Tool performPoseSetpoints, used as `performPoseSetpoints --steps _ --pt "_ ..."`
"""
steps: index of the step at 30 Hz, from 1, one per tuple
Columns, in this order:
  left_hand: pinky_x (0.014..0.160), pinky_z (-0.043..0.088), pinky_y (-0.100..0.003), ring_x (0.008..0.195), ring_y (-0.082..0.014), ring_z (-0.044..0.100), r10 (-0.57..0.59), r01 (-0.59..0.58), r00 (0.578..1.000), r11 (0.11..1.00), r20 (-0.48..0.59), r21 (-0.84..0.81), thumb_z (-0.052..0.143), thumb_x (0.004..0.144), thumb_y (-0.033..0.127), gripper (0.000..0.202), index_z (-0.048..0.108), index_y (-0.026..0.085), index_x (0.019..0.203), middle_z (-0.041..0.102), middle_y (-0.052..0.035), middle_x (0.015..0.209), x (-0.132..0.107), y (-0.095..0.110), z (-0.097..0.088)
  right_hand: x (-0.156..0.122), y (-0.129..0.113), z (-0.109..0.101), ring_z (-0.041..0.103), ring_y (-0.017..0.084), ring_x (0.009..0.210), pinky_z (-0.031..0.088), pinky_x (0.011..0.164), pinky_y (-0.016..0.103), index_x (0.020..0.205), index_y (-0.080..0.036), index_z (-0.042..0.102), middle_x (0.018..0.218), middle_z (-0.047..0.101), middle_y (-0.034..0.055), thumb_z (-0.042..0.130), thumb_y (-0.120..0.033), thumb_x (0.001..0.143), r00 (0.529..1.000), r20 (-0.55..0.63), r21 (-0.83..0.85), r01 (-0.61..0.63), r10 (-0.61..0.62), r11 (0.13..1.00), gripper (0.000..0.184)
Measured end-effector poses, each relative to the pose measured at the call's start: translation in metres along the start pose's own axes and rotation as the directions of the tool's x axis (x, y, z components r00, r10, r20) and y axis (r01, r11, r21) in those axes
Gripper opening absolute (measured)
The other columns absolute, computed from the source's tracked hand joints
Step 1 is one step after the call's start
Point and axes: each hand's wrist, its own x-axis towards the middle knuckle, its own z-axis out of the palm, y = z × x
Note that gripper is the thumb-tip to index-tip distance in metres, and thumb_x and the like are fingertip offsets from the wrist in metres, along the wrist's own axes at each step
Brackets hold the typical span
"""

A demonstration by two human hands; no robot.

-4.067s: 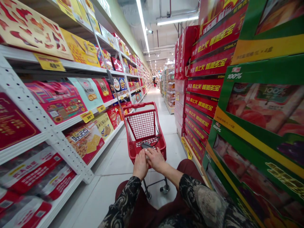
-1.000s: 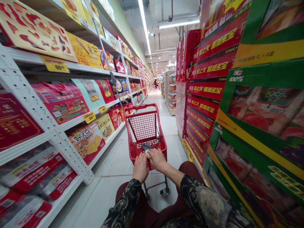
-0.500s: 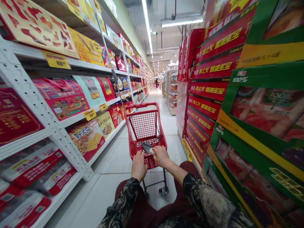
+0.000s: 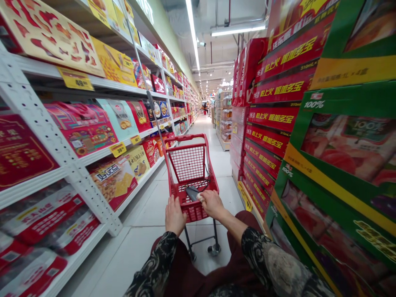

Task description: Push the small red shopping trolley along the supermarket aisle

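A small red shopping cart [image 4: 188, 165] stands in the aisle in front of me. My right hand [image 4: 213, 204] is closed over the cart's rear handle, with a small white scrap [image 4: 200, 198] showing at its fingertips. A dark flat object [image 4: 192, 192] lies in the basket just ahead of that hand. My left hand [image 4: 174, 214] is at the cart's rear left corner, its fingers stretched forward and just touching the rim. Both of my sleeves are dark and patterned.
White shelving [image 4: 62, 165] with boxed snacks and yellow price tags [image 4: 117, 149] lines the left side. Stacked red cartons [image 4: 266, 123] and green juice cartons [image 4: 340, 156] form a wall close on the right. The pale tiled aisle floor [image 4: 213, 136] runs ahead.
My left hand has slid left off the middle of the handle to the cart's rear left corner and its fingers have stretched out. The right hand keeps its grip, and the cart has edged forward.
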Motion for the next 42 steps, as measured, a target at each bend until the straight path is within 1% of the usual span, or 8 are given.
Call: performPoseSetpoints --steps 7,11,17,22,27,31,37,42 --pt "0.106 0.031 -0.045 0.133 -0.031 0.026 0.008 -0.008 1.0 0.999 0.006 -0.05 0.055 0.064 0.011 0.063 0.038 0.005 0.125 0.035 -0.0232 0.139 0.007 -0.008 0.008 0.01 -0.031 0.025 0.052 0.017 0.098 0.033 0.085 0.029 0.108 -0.021 0.058 0.1 0.062 0.0043 0.049 -0.013 0.081 0.989 0.03 0.022 0.144 -0.145 0.989 0.029" --pt "0.107 0.031 -0.045 0.134 -0.0305 0.025 0.037 -0.036 0.999 0.997 0.006 -0.07 0.054 0.063 0.009 0.062 0.041 0.008 0.123 0.037 -0.0209 0.139 0.006 -0.011 0.008 0.012 -0.041 0.023 0.054 0.017 0.094 0.035 0.082 0.029 0.109 -0.023 0.057 0.099 0.062 0.0037 0.045 -0.02 0.086 0.984 0.055 0.018 0.169 -0.17 0.985 0.025" --pt "0.108 0.031 -0.043 0.134 -0.0294 0.026 0.047 -0.046 0.999 0.995 0.001 -0.094 0.053 0.062 0.008 0.062 0.042 0.008 0.123 0.036 -0.0196 0.14 0.003 -0.008 0.007 0.003 -0.034 0.011 0.053 0.018 0.097 0.034 0.087 0.033 0.11 -0.023 0.054 0.103 0.06 0.0045 0.05 -0.021 0.082 0.984 0.095 -0.006 0.152 -0.151 0.988 0.029" --pt "0.108 0.03 -0.041 0.133 -0.0288 0.027 0.063 -0.059 0.997 0.994 0.042 -0.094 0.054 0.062 0.009 0.065 0.04 0.007 0.125 0.035 -0.0193 0.14 0.01 -0.008 0.005 -0.001 -0.028 0.014 0.047 0.022 0.109 0.029 0.097 0.039 0.121 -0.021 0.047 0.12 0.053 0.0078 0.06 -0.02 0.071 0.979 0.108 -0.038 0.177 -0.172 0.983 0.051" --pt "0.108 0.03 -0.041 0.134 -0.0287 0.027 0.095 -0.09 0.99 0.995 0.107 -0.05 0.055 0.06 0.007 0.066 0.041 0.007 0.124 0.034 -0.0193 0.142 0.016 -0.008 0.0 0.008 -0.022 0.015 0.051 0.018 0.102 0.033 0.091 0.034 0.121 -0.023 0.049 0.113 0.057 0.0061 0.046 -0.01 0.079 0.979 0.157 -0.045 0.136 -0.128 0.99 0.044" --pt "0.108 0.03 -0.04 0.133 -0.0275 0.028 0.142 -0.138 0.982 0.989 0.124 -0.045 0.053 0.062 0.006 0.062 0.042 0.007 0.123 0.034 -0.0204 0.141 0.015 -0.011 -0.004 0.01 -0.008 0.007 0.053 0.018 0.101 0.035 0.088 0.032 0.119 -0.022 0.051 0.113 0.058 0.0057 0.047 -0.012 0.078 0.987 0.134 -0.03 0.092 -0.087 0.995 0.043" --pt "0.104 0.034 -0.044 0.134 -0.0277 0.027 0.012 0.0 0.993 0.995 0.119 -0.102 0.055 0.065 0.01 0.072 0.03 0.01 0.132 0.028 -0.0211 0.144 0.009 -0.007 0.002 0.009 0.008 0.0 0.051 0.019 0.102 0.032 0.093 0.037 0.116 -0.021 0.053 0.112 0.058 0.0065 0.048 -0.012 0.077 0.993 0.12 -0.048 0.02 -0.014 0.999 0.04" --pt "0.105 0.033 -0.041 0.135 -0.027 0.024 -0.019 0.042 0.988 0.988 0.154 -0.149 0.057 0.063 0.011 0.079 0.024 0.007 0.135 0.03 -0.0217 0.143 0.015 -0.002 0.006 0.017 -0.015 0.015 0.051 0.02 0.103 0.033 0.091 0.034 0.117 -0.019 0.052 0.113 0.058 0.0083 0.047 -0.011 0.078 0.986 0.142 -0.08 0.097 -0.085 0.992 0.04"
